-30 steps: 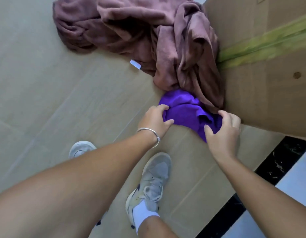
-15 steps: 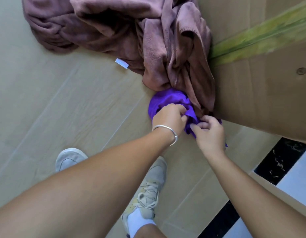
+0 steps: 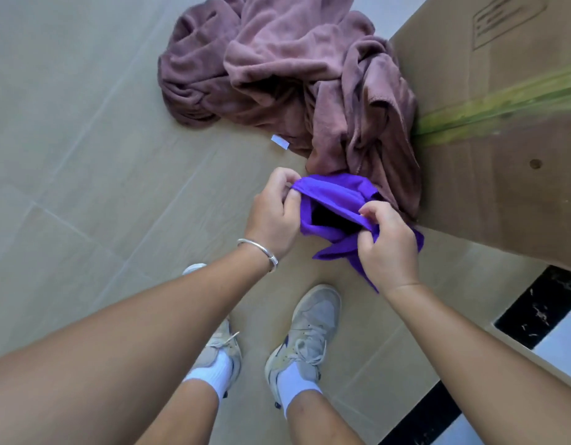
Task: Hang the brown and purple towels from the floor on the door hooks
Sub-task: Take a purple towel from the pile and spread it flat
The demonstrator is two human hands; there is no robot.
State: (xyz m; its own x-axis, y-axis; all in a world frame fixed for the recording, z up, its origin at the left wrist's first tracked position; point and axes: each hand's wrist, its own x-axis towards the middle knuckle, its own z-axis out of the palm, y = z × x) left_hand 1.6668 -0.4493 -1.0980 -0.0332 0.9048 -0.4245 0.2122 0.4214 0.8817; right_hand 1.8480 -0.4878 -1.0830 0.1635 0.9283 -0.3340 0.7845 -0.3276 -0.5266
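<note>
The purple towel, bunched on the floor a second ago, is now lifting clear between both hands, so hanging 1 of 2 towels is getting underway. The left hand is pinching its left edge, fingers curled. The right hand is gripping the right edge. The brown towel is lying crumpled farther off, against the cardboard box.

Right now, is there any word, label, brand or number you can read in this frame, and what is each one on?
None can be read.
Printed box mark on the cardboard box, top right: lines of text, too blurred to read.
White tag on the floor at the brown towel edge: no print can be made out.
Shoes: no legible brand.
</note>
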